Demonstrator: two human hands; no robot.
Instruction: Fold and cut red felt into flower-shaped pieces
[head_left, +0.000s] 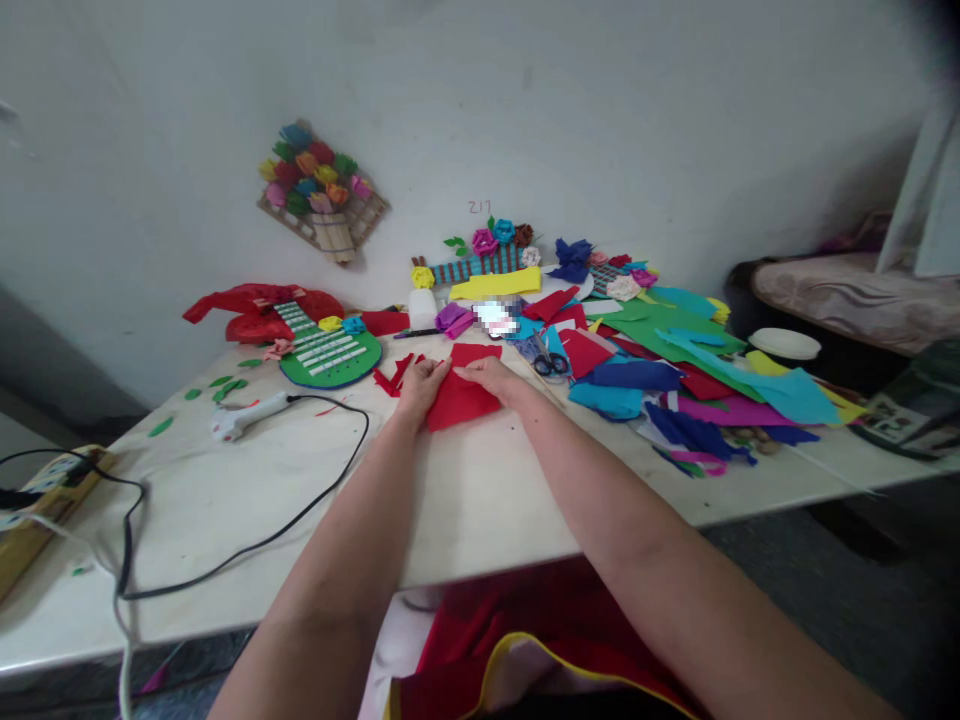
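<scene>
A red sheet of what looks like crepe paper (466, 400) lies on the white table in front of me. At its left edge, my left hand (423, 388) is closed, fingers pinching the paper. My right hand (491, 379) grips the upper right part of the same sheet, thumb and fingers pressed together. Just left of my left hand are small red paper scraps (386, 381). Beyond the hands sit a bunched purple paper piece (454, 320) and a phone (496, 318) with a bright screen. Dark-handled scissors (551, 364) rest to the right.
A glue gun (251, 413) with a black cord lies on the left, near a power strip (45, 510). Behind it stands a green guitar-shaped craft (330, 350). Coloured paper (675, 335) heaps up on the right beside a white bowl lid (784, 343).
</scene>
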